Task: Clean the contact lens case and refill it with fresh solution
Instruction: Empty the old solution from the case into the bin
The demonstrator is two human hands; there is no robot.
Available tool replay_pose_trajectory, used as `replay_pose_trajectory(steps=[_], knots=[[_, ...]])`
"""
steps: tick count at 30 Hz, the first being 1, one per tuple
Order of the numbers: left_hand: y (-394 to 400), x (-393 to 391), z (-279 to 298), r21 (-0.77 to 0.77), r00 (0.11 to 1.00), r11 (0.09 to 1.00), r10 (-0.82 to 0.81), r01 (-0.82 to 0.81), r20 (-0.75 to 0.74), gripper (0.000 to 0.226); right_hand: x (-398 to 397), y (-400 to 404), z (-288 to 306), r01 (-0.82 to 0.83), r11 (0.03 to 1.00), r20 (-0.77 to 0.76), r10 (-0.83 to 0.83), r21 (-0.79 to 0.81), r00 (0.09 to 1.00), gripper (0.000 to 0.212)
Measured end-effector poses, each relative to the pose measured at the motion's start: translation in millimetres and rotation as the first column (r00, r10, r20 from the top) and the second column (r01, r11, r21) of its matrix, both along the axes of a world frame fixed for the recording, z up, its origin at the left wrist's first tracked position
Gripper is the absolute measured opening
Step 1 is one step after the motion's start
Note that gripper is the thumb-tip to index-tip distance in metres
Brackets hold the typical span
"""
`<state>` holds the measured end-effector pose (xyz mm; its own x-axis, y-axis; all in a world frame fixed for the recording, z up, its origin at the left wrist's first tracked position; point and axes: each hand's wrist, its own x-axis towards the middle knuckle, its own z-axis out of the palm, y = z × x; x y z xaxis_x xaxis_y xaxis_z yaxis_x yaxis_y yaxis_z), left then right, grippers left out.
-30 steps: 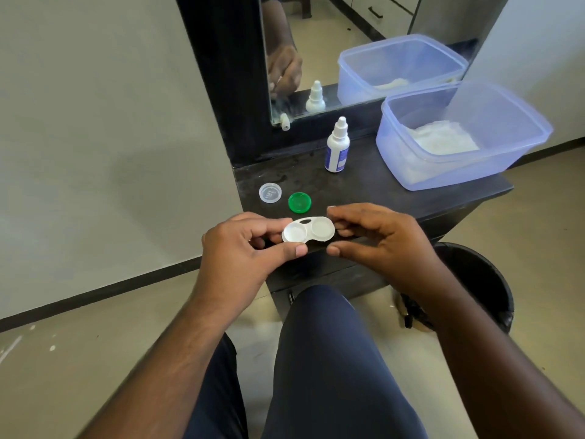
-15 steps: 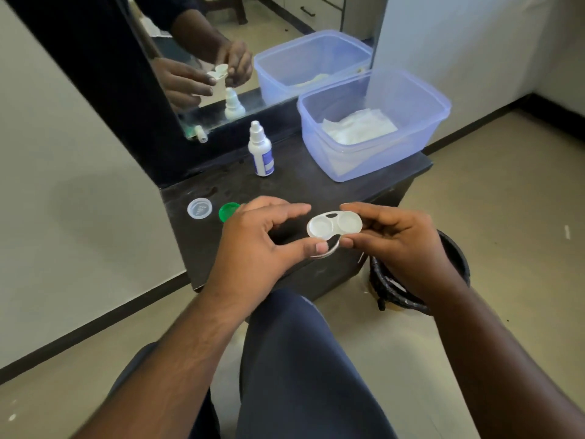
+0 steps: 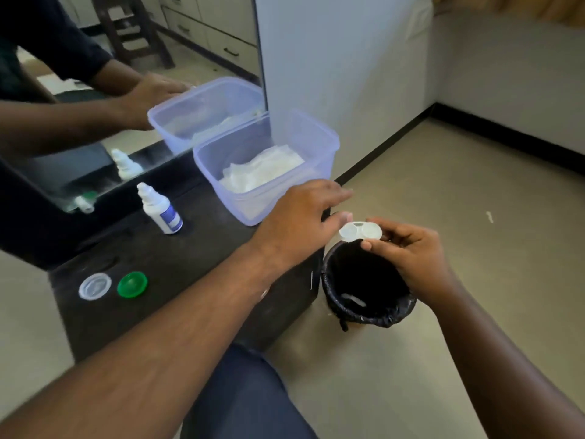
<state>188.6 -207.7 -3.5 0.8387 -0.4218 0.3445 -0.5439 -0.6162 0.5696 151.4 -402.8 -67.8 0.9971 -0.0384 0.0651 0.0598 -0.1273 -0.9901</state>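
My right hand (image 3: 408, 248) pinches the white two-well contact lens case (image 3: 360, 231), caps off, above the rim of a black bin (image 3: 364, 286). My left hand (image 3: 300, 223) hovers just left of the case with fingers stretched out and thumb tip near the case's left end; it holds nothing. A small white solution bottle (image 3: 160, 209) with a blue label stands on the dark table (image 3: 190, 264). Two loose caps lie at the table's left front: a clear one (image 3: 94, 285) and a green one (image 3: 132, 284).
A translucent blue tub (image 3: 316, 144) holding white tissues (image 3: 262, 169) sits at the table's back right, just behind my left hand. A mirror (image 3: 126, 90) leans at the back. The bin stands on the beige floor, right of the table. My knee is below.
Both hands carried the case to the right, off the table's front edge to above the bin. My left hand let go of the case and spread its fingers.
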Motion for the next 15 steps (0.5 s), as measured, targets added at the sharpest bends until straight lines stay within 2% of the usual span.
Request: replay_pose_trajectory(steps=[4, 9, 15], knots=[[-23, 30, -9, 0.079, 0.994, 0.992, -0.093, 0.097, -0.055, 0.043, 4, -24, -12, 0.062, 0.997, -0.028, -0.061, 0.049, 0.998, 0.034], [-33, 47, -20, 0.071, 0.993, 0.997, -0.026, 0.034, -0.115, 0.044, 10, -41, -36, 0.113, 0.992, -0.084, -0.108, 0.064, 0.991, 0.034], [-34, 50, -28, 0.097, 0.996, 0.995, 0.006, 0.003, -0.089, 0.039, 25, -52, -64, 0.157, 0.987, -0.134, -0.152, 0.026, 0.979, 0.037]])
